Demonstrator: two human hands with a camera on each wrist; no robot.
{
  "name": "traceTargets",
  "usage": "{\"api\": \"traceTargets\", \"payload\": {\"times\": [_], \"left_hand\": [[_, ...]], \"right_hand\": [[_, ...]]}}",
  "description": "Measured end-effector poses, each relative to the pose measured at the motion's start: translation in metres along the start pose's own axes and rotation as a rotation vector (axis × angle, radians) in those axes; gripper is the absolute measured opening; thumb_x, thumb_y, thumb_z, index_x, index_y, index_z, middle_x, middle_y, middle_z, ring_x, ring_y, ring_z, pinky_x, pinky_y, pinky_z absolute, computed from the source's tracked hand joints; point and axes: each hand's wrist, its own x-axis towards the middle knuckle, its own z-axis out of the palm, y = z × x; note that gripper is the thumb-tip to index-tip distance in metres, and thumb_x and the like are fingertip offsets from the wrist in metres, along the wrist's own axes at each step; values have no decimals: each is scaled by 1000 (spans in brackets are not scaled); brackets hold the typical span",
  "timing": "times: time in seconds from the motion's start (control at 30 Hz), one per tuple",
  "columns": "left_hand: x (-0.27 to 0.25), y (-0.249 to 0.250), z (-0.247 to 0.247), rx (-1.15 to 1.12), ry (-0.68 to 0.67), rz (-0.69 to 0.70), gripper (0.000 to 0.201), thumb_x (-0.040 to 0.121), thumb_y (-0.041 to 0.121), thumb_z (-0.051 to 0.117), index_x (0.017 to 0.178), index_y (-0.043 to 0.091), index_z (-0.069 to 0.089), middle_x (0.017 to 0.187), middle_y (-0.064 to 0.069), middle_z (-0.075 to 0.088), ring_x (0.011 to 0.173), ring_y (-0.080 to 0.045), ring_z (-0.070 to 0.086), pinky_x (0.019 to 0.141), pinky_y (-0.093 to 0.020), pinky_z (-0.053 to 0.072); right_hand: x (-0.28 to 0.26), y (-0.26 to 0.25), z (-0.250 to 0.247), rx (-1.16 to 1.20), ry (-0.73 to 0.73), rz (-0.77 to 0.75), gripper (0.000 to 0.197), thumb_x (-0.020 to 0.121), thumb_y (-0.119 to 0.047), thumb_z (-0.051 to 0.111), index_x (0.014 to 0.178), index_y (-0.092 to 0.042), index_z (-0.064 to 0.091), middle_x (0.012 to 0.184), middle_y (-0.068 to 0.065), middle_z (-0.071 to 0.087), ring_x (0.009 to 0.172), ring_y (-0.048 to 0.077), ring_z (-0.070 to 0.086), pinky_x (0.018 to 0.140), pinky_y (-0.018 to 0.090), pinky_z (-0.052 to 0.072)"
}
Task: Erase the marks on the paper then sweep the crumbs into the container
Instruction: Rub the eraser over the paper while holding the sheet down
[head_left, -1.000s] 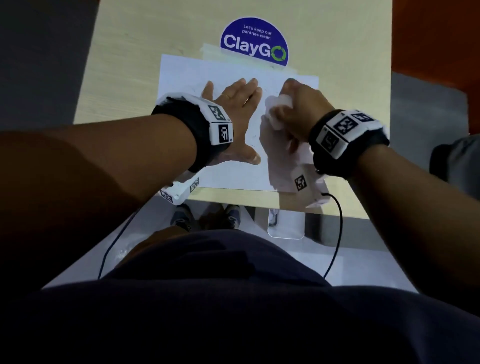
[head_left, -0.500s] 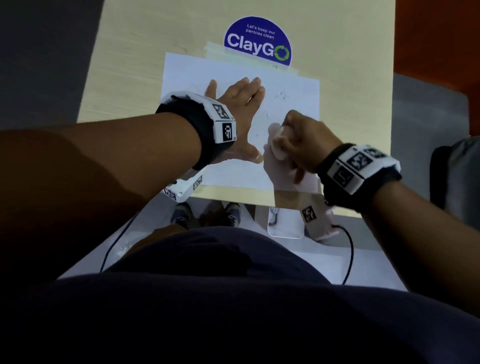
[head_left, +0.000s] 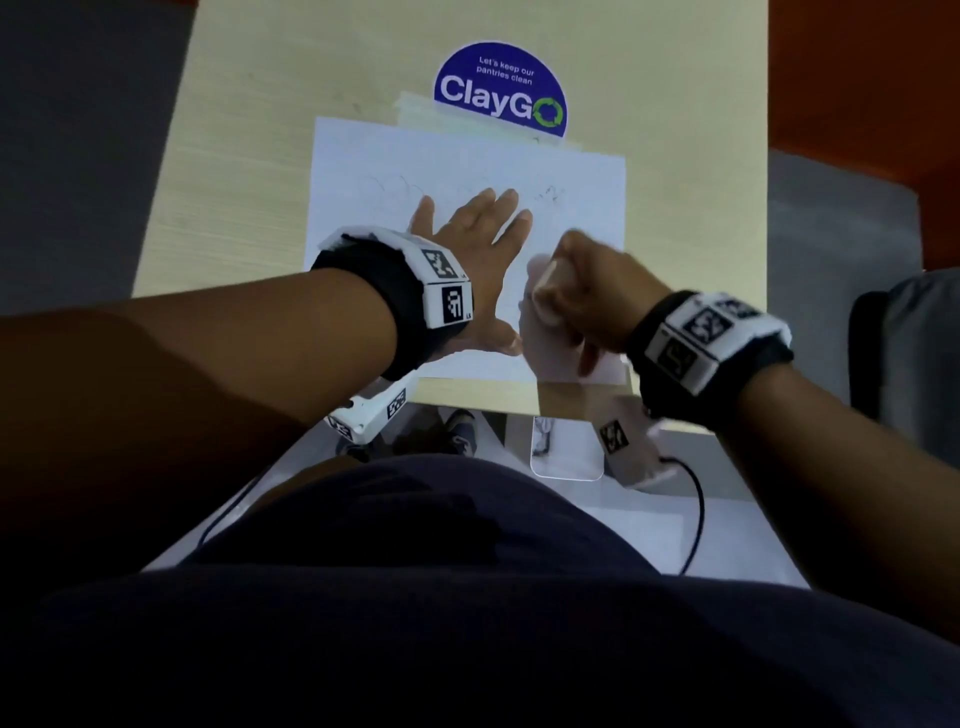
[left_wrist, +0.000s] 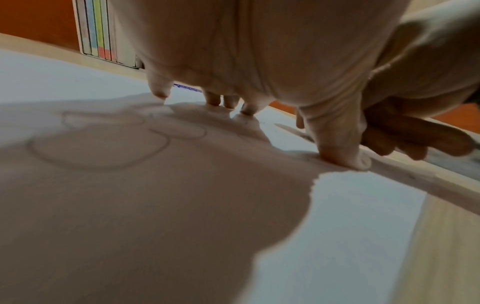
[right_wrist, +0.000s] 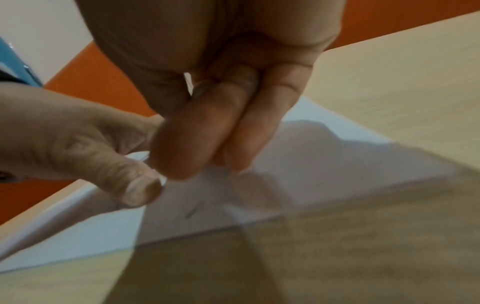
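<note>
A white paper (head_left: 576, 182) is taped to the wooden table (head_left: 234, 208). Faint pencil loops (head_left: 389, 183) and a scribble (head_left: 550, 195) show on its far part. My left hand (head_left: 478, 234) lies flat on the paper with straight, spread fingers; in the left wrist view its fingertips (left_wrist: 214, 100) press the sheet beyond the loops (left_wrist: 103, 139). My right hand (head_left: 566, 291) is curled into a fist around a white eraser (head_left: 543, 273), pressed on the paper just right of my left thumb. In the right wrist view, only a white sliver of the eraser (right_wrist: 188, 82) shows between the curled fingers (right_wrist: 207, 133).
A clear container (head_left: 566, 474) sits below the table's near edge, under my right wrist. A blue ClayGo sticker (head_left: 501, 93) lies beyond the paper. My shoes (head_left: 457, 426) and a cable (head_left: 696, 509) show on the floor. Bare wood flanks the paper.
My right hand has dragged the eraser from the far right of the paper toward the near edge, uncovering the scribble. My left hand has stayed flat on the sheet.
</note>
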Motion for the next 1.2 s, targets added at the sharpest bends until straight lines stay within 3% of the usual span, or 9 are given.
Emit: {"api": "traceTargets", "payload": {"times": [0.07, 0.23, 0.4, 0.53, 0.67, 0.83, 1.0, 1.13, 1.2], "left_hand": [[0, 1, 0, 9, -14, 1, 122, 71, 73, 62, 152, 22, -13, 160, 2, -21, 146, -16, -18, 115, -58, -3], [-1, 1, -1, -4, -4, 2, 125, 69, 75, 63, 152, 23, -14, 160, 2, -21, 146, -16, -18, 115, -57, -4], [-1, 1, -1, 19, -5, -2, 122, 71, 72, 64, 153, 21, -12, 160, 1, -20, 146, -16, -17, 115, -58, -3], [-1, 0, 0, 12, -2, 3, 124, 68, 76, 63, 153, 23, -12, 160, 2, -20, 146, -16, -18, 115, -58, -4], [2, 0, -3, 15, -28, -10, 124, 69, 71, 66, 153, 23, -11, 160, 2, -20, 146, -16, -17, 115, -59, -3], [-1, 2, -4, 15, -30, 0, 125, 69, 75, 63, 153, 22, -12, 160, 1, -20, 146, -17, -17, 115, -58, -4], [-2, 2, -6, 28, -32, -7, 122, 71, 73, 63, 153, 21, -12, 160, 1, -21, 146, -17, -17, 115, -59, -3], [0, 2, -5, 6, -48, -6, 125, 69, 75, 63, 152, 22, -13, 159, 1, -22, 146, -16, -19, 115, -57, -5], [0, 2, -5, 10, -47, -4, 125, 69, 74, 63, 152, 22, -13, 159, 1, -22, 146, -16, -19, 115, -57, -5]], "right_hand": [[-2, 0, 3, -29, -27, -15, 9, 85, -17, 49, 93, -13, 45, 84, 13, 64, 39, 18, 55, 44, 21, 36], [18, -15, -13, -104, 166, -49, 14, 88, -23, 51, 95, -16, 41, 89, 7, 54, 76, 26, 48, 52, 30, 29], [-3, -3, 5, -78, -1, -37, 12, 90, -21, 45, 95, -9, 44, 84, 14, 62, 57, 26, 55, 42, 26, 38], [22, -14, -13, -137, 183, -61, 16, 91, -24, 49, 103, -13, 46, 93, 5, 50, 76, 24, 45, 62, 25, 30], [-4, 1, 8, -31, 11, -37, 11, 93, -25, 47, 91, -15, 44, 79, 9, 60, 41, 16, 58, 38, 22, 37], [14, -5, -8, -127, 157, -40, 12, 88, -23, 49, 94, -14, 42, 79, 3, 54, 69, 27, 50, 49, 25, 33], [-15, 5, 9, 21, -26, -12, 12, 91, -21, 48, 96, -11, 44, 71, 11, 61, 44, 31, 63, 37, 30, 45], [12, 0, -8, -43, 129, 10, 7, 78, -20, 51, 81, -15, 46, 69, 5, 60, 57, 28, 63, 48, 28, 51], [7, 1, -5, 0, 118, 17, 7, 80, -18, 51, 80, -15, 44, 72, 10, 61, 45, 24, 60, 46, 30, 51]]}}
